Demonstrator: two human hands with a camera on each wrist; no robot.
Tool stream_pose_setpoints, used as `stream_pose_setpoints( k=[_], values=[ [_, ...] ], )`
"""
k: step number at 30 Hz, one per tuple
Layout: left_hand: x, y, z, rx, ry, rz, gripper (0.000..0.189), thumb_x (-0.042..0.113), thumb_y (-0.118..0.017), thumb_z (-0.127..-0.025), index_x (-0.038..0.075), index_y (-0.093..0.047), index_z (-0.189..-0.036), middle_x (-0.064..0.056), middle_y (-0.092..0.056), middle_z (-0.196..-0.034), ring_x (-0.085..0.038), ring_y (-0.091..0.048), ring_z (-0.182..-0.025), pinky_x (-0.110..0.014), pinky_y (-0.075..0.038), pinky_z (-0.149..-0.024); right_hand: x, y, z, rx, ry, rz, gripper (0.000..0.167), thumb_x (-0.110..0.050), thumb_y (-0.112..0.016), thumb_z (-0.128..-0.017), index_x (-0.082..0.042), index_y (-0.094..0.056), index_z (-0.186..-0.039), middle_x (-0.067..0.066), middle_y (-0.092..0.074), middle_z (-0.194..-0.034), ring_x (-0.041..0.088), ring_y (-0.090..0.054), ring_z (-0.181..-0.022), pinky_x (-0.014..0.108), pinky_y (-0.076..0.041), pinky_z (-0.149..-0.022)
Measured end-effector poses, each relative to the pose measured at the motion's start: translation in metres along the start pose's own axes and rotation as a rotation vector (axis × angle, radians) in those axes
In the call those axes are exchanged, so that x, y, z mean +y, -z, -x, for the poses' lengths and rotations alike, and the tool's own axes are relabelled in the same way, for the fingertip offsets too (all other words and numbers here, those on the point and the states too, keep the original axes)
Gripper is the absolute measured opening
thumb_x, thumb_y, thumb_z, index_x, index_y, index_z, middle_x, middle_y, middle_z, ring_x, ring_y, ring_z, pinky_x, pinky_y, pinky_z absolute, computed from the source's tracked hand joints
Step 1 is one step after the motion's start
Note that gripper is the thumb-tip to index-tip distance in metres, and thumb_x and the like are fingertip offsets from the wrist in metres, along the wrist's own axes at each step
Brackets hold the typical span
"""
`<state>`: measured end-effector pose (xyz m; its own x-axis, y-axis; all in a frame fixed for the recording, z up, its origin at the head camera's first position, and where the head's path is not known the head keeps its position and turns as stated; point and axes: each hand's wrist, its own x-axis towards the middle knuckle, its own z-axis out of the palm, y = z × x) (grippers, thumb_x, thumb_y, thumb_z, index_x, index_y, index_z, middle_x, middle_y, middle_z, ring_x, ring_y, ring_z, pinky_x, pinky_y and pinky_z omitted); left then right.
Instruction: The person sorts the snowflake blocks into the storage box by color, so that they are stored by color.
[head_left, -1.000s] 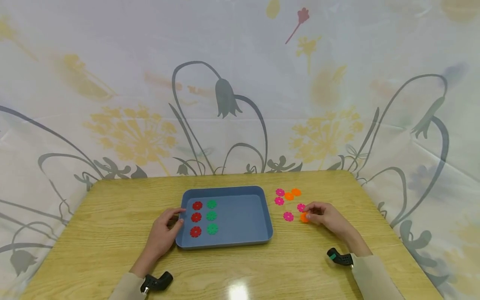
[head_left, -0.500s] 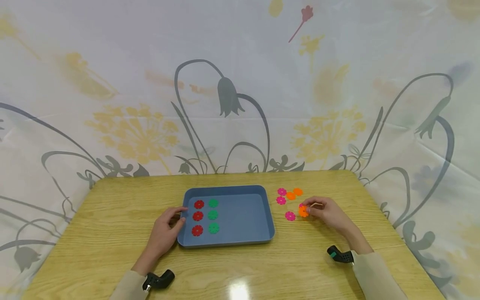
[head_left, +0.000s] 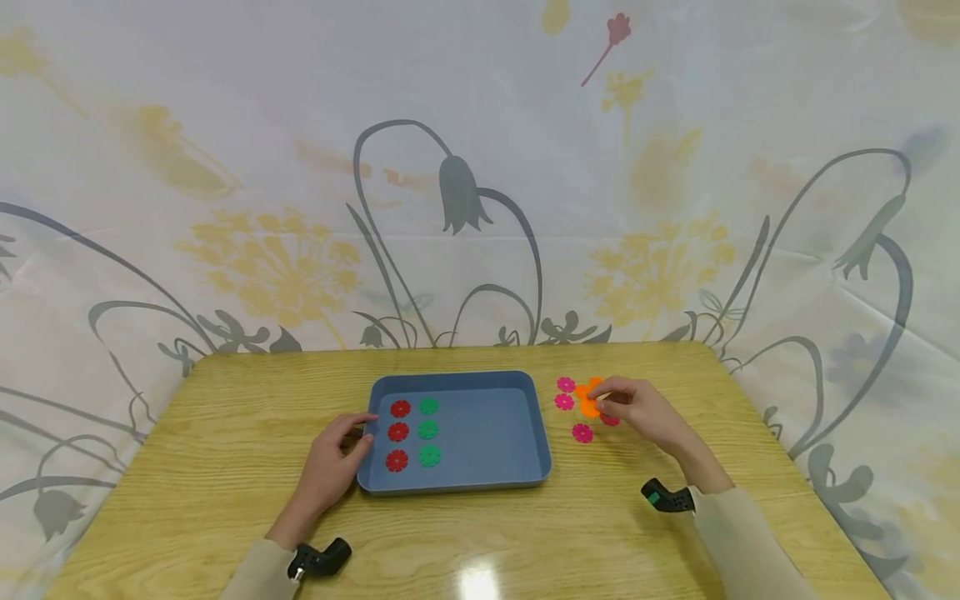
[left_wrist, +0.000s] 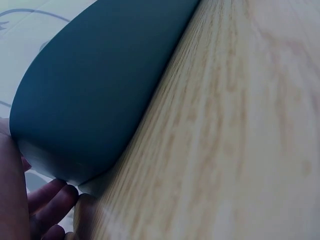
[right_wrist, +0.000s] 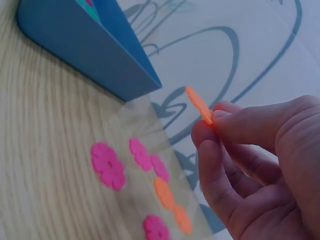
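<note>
My left hand (head_left: 330,462) holds the left rim of a blue rectangular tray (head_left: 491,433); in the left wrist view its fingers touch the end wall of the tray. Inside the tray, three red flower-shaped discs (head_left: 398,432) form a column beside a column of three green ones (head_left: 428,430). To the right of the tray, my right hand (head_left: 648,417) pinches an orange flower-shaped disc (right_wrist: 199,106) between thumb and fingers, raised off the table. Below it, several pink discs (right_wrist: 108,165) and two orange discs (right_wrist: 163,192) lie on the wood.
The wooden table (head_left: 480,542) carries the tray and the loose discs. Behind it hangs a pale cloth (head_left: 480,267) printed with grey and yellow flowers. Black wrist cameras (head_left: 667,497) sit on both forearms.
My right hand has lifted the orange disc off the table and moved it up and leftward, nearer the tray. A pink disc once beside its fingers now lies beneath the hand. The left hand stays put.
</note>
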<state>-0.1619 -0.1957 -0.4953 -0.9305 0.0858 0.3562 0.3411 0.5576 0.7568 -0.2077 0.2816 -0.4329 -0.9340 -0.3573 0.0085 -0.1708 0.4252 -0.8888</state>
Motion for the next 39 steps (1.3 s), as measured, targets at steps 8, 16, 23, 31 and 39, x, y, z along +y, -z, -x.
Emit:
stream_pose_setpoints(
  k=[8,16,23,31,39],
  values=[
    [0.000,-0.001,0.000,-0.002,-0.002,-0.002,0.027,0.012,-0.061,-0.090,0.014,-0.063,-0.117,0.001,-0.060,-0.109,-0.013,-0.057,-0.088,-0.029,-0.049,-0.073,-0.026,-0.009,-0.011,-0.019,0.054,-0.001,0.020,-0.010,-0.061,-0.090,-0.005,-0.066,-0.109,0.013,-0.062,-0.110,0.040,-0.056,-0.093,0.042,-0.050,-0.075],
    [0.000,-0.001,-0.001,-0.003,0.007,-0.001,0.028,0.012,-0.061,-0.090,0.014,-0.063,-0.117,0.001,-0.060,-0.109,-0.013,-0.057,-0.088,-0.029,-0.048,-0.073,-0.046,-0.024,-0.025,-0.062,0.091,0.002,0.023,-0.001,-0.060,-0.089,0.003,-0.064,-0.112,0.017,-0.059,-0.115,0.031,-0.061,-0.095,0.032,-0.050,-0.079],
    [0.002,0.000,-0.001,-0.003,0.010,-0.009,0.027,0.013,-0.061,-0.090,0.014,-0.062,-0.118,-0.001,-0.060,-0.110,-0.014,-0.058,-0.089,-0.030,-0.049,-0.074,-0.036,-0.039,-0.045,-0.076,0.062,-0.026,0.023,-0.005,-0.062,-0.088,-0.004,-0.066,-0.111,0.013,-0.062,-0.109,0.043,-0.057,-0.081,0.045,-0.050,-0.068],
    [0.001,0.001,0.000,-0.003,0.005,-0.012,0.027,0.012,-0.061,-0.090,0.014,-0.063,-0.117,-0.001,-0.061,-0.109,-0.013,-0.058,-0.088,-0.030,-0.049,-0.073,-0.035,-0.058,-0.066,-0.087,0.058,-0.012,0.020,-0.012,-0.067,-0.086,-0.012,-0.070,-0.106,0.005,-0.065,-0.105,0.034,-0.059,-0.087,0.036,-0.047,-0.061],
    [0.002,0.001,0.000,-0.004,0.000,-0.017,0.027,0.013,-0.061,-0.090,0.014,-0.062,-0.117,-0.001,-0.060,-0.109,-0.014,-0.058,-0.088,-0.030,-0.049,-0.073,-0.041,-0.077,-0.084,-0.125,0.121,0.023,0.022,-0.011,-0.069,-0.084,-0.010,-0.070,-0.106,0.004,-0.066,-0.106,0.018,-0.061,-0.091,0.033,-0.050,-0.078]
  ],
)
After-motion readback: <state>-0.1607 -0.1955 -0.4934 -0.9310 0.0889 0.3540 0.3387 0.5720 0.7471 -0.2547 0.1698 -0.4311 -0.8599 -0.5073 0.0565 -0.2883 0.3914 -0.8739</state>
